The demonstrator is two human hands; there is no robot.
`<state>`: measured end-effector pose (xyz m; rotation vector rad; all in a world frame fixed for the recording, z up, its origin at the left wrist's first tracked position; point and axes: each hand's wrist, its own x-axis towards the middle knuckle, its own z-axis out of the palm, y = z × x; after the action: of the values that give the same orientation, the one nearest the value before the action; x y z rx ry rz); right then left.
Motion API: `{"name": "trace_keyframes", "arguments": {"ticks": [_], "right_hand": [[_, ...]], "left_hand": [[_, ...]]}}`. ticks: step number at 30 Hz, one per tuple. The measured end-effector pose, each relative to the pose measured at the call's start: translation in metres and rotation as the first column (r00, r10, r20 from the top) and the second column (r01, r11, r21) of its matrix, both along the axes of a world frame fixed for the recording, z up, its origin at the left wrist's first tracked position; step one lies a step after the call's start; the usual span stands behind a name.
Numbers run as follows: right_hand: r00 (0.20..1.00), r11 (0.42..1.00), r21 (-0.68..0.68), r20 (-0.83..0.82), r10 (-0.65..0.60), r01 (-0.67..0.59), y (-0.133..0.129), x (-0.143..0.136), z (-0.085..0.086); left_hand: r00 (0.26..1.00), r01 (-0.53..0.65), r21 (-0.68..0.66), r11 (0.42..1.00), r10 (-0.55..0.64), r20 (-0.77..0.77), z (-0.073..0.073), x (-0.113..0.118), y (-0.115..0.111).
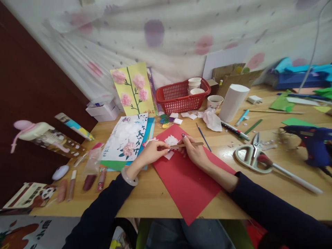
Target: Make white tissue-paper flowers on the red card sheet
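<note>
A red sheet of paper [192, 176] lies slanted on the wooden table under both of my hands. My right hand [194, 152] grips a flat wooden craft stick [198, 144], its other end pointing left toward my left fingertips. My left hand [155, 151] is closed, thumb and fingers pinched by the stick's left end; what is between them is too small to tell. White ruffled paper flowers sit by my hands, one [171, 139] on the red sheet just beyond the fingers. A small pale paper piece [169, 155] lies between the hands.
Left are painted flower sheets [121, 138] and a bottle [49, 136]. Behind stand a red basket [178, 98] with paper cups, and a white paper roll [233, 102]. Right lie scissors [252, 155], a brush [295, 176] and a blue glue gun [311, 141]. A thin brush [203, 136] lies near my right hand.
</note>
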<state>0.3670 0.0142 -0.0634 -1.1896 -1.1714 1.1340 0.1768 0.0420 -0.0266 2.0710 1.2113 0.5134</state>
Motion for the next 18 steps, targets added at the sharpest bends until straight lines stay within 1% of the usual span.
{"name": "trace_keyframes", "arguments": {"ticks": [2, 4, 6, 8, 11, 14, 18], "right_hand": [[0.999, 0.999, 0.007, -0.024, -0.039, 0.039, -0.002, 0.001, 0.002], [0.994, 0.994, 0.039, -0.036, -0.102, 0.104, -0.005, 0.003, 0.004], [0.991, 0.987, 0.083, -0.03, -0.133, 0.135, -0.008, 0.004, 0.005], [0.995, 0.988, 0.121, 0.013, -0.103, 0.1, -0.011, 0.004, 0.003], [0.981, 0.982, 0.19, 0.19, -0.036, -0.001, -0.012, 0.003, 0.001], [0.92, 0.965, 0.252, 0.392, -0.029, -0.076, -0.013, 0.002, -0.001], [0.845, 0.952, 0.28, 0.533, -0.048, -0.123, -0.012, 0.002, 0.0]], "left_hand": [[0.999, -0.006, 0.09, 0.996, 0.009, -0.033, -0.006, 0.006, 0.002], [0.998, -0.012, 0.168, 0.986, 0.021, -0.051, -0.009, 0.009, 0.004], [0.998, -0.019, 0.217, 0.976, 0.031, -0.053, -0.012, 0.008, 0.006], [0.999, -0.017, 0.236, 0.972, 0.028, -0.042, -0.015, 0.007, 0.007], [1.0, -0.005, 0.248, 0.969, 0.009, -0.014, -0.019, 0.006, 0.008], [1.0, 0.002, 0.264, 0.965, -0.005, 0.009, -0.021, 0.007, 0.008], [0.998, 0.0, 0.211, 0.978, -0.012, 0.059, -0.021, 0.006, 0.007]]}}
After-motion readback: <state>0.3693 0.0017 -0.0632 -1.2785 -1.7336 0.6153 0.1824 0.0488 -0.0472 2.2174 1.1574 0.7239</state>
